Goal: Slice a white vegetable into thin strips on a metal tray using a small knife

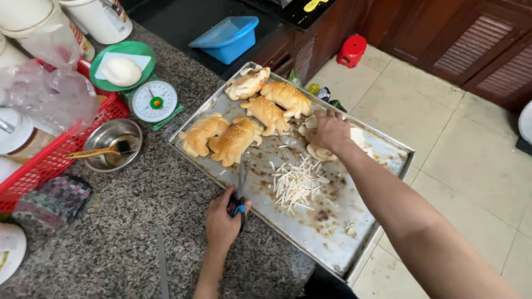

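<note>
Clenched around the blue-and-black handles of a pair of scissors [239,194], my left hand [223,224] rests at the near edge of the metal baking tray [332,232], the blades pointing up the tray toward the buns. Farther left on the speckled granite worktop [138,221] sit a red plastic basket [44,166] stuffed with clear bags, a small steel bowl [113,145] with a wooden-handled brush lying in it, and a white dial scale [154,101] whose green pan carries a smooth round ball of dough [122,71] on paper. Across the tray's scorched, stained sheet lie five golden, glossy shaped buns [235,141], two in front and three behind, some dusted with sesame. Right of the scissors is a loose heap of pale, thin slivers [296,182]. My right hand [330,130] reaches over the tray's far side, fingers curled down onto pale unbaked dough pieces [321,152]; I cannot tell whether it has closed on one. Beyond the tray's far edge a blue plastic tub [227,39] sits tilted, and a small red stool [351,51] stands on the tiled floor.
</note>
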